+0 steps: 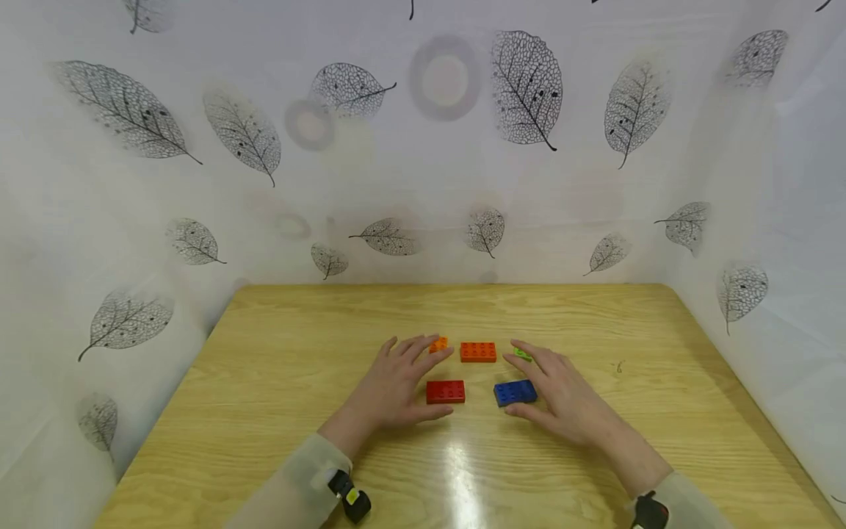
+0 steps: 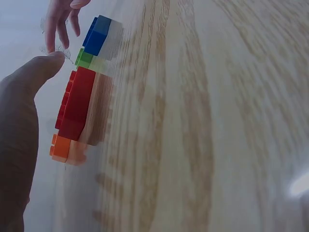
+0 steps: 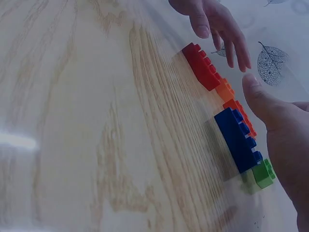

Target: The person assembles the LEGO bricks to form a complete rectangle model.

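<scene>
Framing five studded bricks, the left hand and right hand spread their fingers, gripping nothing I can see.
The red brick and blue brick sit nearest the thumbs on the wooden table; I judge them light, stiff plastic, best pinched by their long sides. I cannot tell whether right fingertips touch the lime-green brick.

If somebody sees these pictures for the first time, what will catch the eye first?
Probably the red brick and the blue brick, vivid on the pale wooden table, with the orange brick beyond the gap between them. The left hand and the right hand flank them. Behind the table, dark leaf prints stand out on the whitish backdrop.
</scene>
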Demonstrator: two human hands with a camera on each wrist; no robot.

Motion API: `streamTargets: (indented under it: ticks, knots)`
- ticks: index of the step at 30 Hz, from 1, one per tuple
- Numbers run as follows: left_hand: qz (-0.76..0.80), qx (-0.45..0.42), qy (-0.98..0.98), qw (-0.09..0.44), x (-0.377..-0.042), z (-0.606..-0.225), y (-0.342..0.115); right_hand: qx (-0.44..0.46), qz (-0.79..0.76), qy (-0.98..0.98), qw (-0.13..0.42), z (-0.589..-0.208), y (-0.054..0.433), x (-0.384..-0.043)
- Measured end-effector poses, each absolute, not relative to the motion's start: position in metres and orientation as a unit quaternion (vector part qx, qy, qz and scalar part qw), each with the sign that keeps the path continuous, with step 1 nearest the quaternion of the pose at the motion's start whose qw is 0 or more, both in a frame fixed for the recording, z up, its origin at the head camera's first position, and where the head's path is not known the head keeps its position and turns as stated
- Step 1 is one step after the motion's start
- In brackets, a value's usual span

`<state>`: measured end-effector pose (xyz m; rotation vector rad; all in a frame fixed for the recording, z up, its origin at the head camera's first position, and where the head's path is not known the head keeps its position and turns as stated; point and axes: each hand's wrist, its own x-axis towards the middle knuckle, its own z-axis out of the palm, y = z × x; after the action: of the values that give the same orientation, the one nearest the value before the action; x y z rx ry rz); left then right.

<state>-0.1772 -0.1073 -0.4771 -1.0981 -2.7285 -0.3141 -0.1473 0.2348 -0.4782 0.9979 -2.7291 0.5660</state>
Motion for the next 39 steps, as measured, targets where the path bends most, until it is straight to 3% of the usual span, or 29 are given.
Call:
streamTargets:
  ticks: [39]
  knots:
    - [-0.266, -0.35, -0.898, -0.024, -0.181, -0.491, -0.1, 0.291, 0.318, -0.902, 0.025, -0.495, 0.237, -0.149]
